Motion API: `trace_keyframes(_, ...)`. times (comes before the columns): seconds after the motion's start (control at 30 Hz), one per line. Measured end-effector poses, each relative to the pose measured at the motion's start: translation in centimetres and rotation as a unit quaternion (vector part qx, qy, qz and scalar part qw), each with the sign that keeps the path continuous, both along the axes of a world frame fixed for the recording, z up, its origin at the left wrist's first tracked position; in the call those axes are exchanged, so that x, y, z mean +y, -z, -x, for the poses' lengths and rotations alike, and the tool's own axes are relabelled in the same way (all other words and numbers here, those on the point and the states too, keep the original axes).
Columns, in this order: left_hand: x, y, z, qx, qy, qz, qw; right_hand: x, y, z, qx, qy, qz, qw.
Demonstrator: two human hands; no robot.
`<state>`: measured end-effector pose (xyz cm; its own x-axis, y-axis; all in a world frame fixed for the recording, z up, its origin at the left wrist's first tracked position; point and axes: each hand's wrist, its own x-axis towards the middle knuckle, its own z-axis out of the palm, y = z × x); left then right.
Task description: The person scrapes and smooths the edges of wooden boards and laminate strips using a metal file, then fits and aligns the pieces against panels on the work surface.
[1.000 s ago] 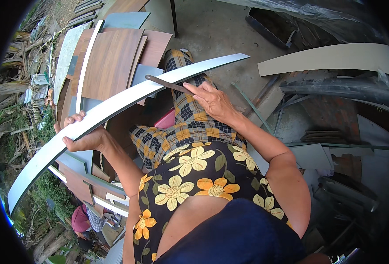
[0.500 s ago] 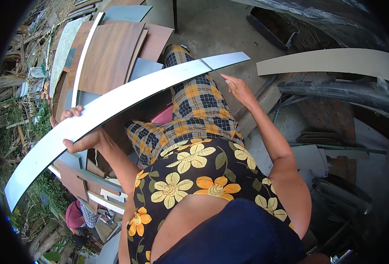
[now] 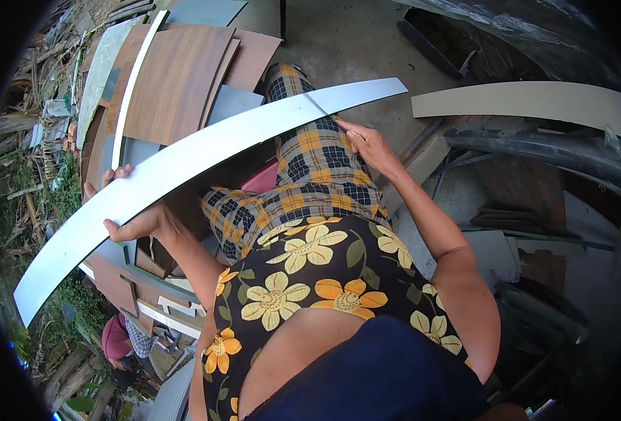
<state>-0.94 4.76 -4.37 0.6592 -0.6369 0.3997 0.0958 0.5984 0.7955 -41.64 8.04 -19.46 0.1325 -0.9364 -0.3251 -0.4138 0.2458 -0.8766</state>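
L hand [image 3: 144, 222]: grips wht strip [image 3: 212, 146]; R hand [image 3: 370, 149]: grips dk tool [image 3: 317, 106], now nearer strip's R end, likely work area

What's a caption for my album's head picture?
Left hand grips a white board; right hand holds a dark tool across it.

White strip [image 3: 202, 153]: smooth, slight sheen | brown panel [image 3: 174, 84]: wood-grained | trousers [image 3: 314, 158]: matt cloth
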Motion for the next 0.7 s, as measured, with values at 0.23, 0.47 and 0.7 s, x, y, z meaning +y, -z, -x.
trace_keyframes(0.23,0.1,0.2,0.0,0.01,-0.018,-0.015,1.0,0.0,2.4,1.3,0.033,0.035,-0.018,0.999)
trace_keyframes(0.47,0.3,0.9,-0.1,-0.004,-0.022,-0.029,0.999,-0.2,1.6,0.7,0.023,0.043,-0.008,0.999)
trace_keyframes(0.7,0.3,0.9,-0.4,0.01,-0.021,-0.027,0.999,-1.1,1.6,0.6,0.089,0.055,0.044,0.994)
